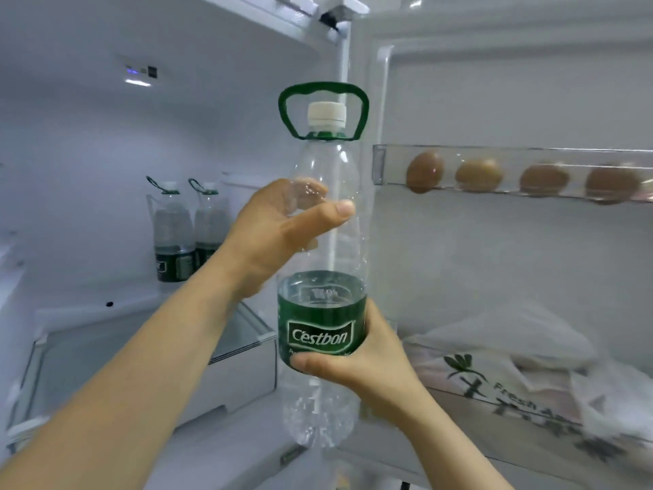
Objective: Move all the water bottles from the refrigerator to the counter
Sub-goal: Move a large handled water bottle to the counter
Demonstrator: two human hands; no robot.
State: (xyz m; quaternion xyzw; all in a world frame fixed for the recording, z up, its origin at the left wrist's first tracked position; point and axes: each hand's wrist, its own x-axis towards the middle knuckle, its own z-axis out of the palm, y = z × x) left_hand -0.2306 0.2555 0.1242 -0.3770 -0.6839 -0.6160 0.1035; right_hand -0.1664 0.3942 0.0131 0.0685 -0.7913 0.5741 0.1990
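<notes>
Clear bottle (pixel 323 221), green label, white cap; brown eggs (pixel 424 171).

Four brown eggs sit in a row in a clear door tray (pixel 378 164) at the right. The leftmost egg (pixel 424 171) stands taller than the second egg (pixel 478 174), and the third egg (pixel 544 180) and fourth egg (pixel 611 185) blur toward the right edge.

Below them, a lower door bin (pixel 494 433) holds a crumpled white plastic bag (pixel 512 334). Just in front of it lies a printed bag (pixel 494 380) with a green plant logo and the word "Fresh".

At the near left, a glass cover (pixel 106 355) lies over a white drawer (pixel 243 376).

High on the far left wall, a small control panel (pixel 141 70) shows a blue light.
</notes>
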